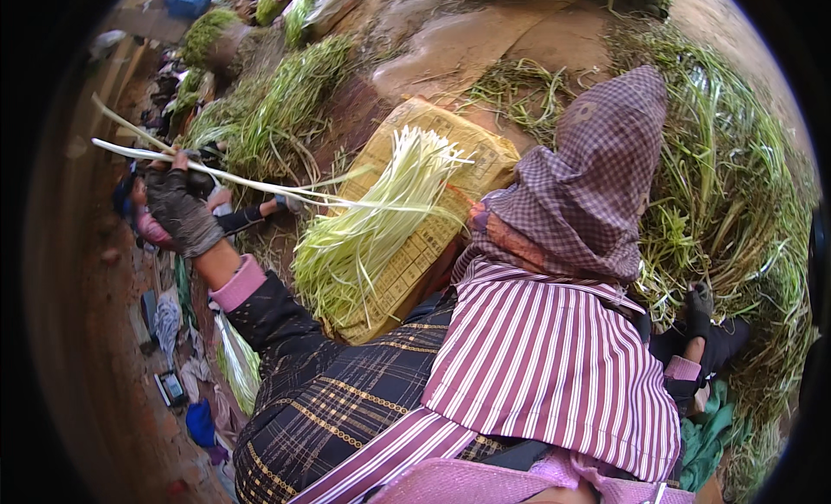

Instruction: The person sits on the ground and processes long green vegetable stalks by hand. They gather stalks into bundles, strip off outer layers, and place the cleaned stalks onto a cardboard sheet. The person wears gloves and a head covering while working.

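My left hand [185, 212], in a dark dirty glove, is stretched out to the left and grips a couple of long pale stalks [240, 177]. Their leaf ends trail over a bunch of pale yellow-green chive-like stalks [370, 238]. That bunch lies on a yellow, printed, block-shaped package [415, 257] in front of me, white ends pointing away. My right hand [699, 309], also gloved, is low at the right against a big heap of green leafy stalks [714, 199]. Its fingers are too small and shaded to read.
A purple checked cloth [604, 179] bulges up beside the package. More green stalks [279, 108] are piled at upper left. Another person [152, 225] sits beyond my left hand. A blue bag [199, 423], a small device [170, 388] and a green cloth [711, 432] lie around.
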`<action>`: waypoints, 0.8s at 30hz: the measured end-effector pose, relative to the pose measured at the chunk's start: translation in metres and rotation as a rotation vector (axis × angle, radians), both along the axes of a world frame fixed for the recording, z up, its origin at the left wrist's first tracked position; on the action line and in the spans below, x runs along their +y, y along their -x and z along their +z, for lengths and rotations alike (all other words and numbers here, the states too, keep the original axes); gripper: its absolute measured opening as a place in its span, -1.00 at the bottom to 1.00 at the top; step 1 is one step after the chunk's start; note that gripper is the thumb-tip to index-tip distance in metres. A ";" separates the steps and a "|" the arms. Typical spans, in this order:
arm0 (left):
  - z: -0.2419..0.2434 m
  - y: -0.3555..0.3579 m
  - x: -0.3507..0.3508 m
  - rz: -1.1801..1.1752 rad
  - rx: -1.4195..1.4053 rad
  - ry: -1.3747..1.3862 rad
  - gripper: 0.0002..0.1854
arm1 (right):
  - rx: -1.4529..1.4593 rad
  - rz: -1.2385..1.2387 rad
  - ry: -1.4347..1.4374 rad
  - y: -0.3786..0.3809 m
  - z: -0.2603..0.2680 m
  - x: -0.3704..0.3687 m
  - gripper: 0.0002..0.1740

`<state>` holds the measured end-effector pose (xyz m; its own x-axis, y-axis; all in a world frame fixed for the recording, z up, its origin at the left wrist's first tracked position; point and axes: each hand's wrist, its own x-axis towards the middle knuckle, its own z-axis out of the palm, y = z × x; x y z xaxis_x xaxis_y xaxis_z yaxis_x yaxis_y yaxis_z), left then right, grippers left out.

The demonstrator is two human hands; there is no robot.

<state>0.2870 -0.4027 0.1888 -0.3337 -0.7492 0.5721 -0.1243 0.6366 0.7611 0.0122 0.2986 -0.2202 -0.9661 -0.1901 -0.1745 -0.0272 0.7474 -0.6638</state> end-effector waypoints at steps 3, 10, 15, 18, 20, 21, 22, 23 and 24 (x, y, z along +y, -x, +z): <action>0.035 -0.038 -0.015 0.483 -0.362 0.337 -0.81 | -0.345 -0.093 0.147 0.000 -0.023 0.010 -0.83; -0.008 -0.033 -0.037 0.657 -0.918 0.478 -0.75 | -0.629 -0.182 0.380 -0.011 -0.019 -0.009 -0.92; -0.140 0.022 -0.030 0.142 -1.105 0.351 -0.85 | -0.590 -0.120 0.394 -0.015 -0.022 -0.007 -0.90; -0.242 0.057 0.000 0.037 -1.157 0.102 -0.86 | -0.604 -0.138 0.289 -0.017 -0.020 -0.008 -0.88; -0.280 0.067 0.014 0.028 -1.180 0.067 -0.80 | -0.647 -0.154 0.271 -0.019 -0.016 -0.011 -0.85; -0.292 0.070 0.019 0.042 -1.179 0.056 -0.79 | -0.650 -0.196 0.244 -0.020 -0.014 -0.012 -0.84; -0.299 0.071 0.023 0.046 -1.220 0.039 -0.78 | -0.656 -0.206 0.265 -0.021 -0.012 -0.013 -0.83; -0.303 0.072 0.027 0.063 -1.229 0.048 -0.78 | -0.683 -0.239 0.263 -0.022 -0.011 -0.014 -0.82; -0.303 0.072 0.030 0.045 -1.222 0.051 -0.78 | -0.674 -0.242 0.242 -0.022 -0.010 -0.015 -0.81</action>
<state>0.2151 -0.3731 -0.1145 -0.6466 -0.7596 -0.0704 -0.7621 0.6393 0.1028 0.0343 0.2837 -0.2304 -0.6849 -0.0942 -0.7226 0.5889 0.5125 -0.6249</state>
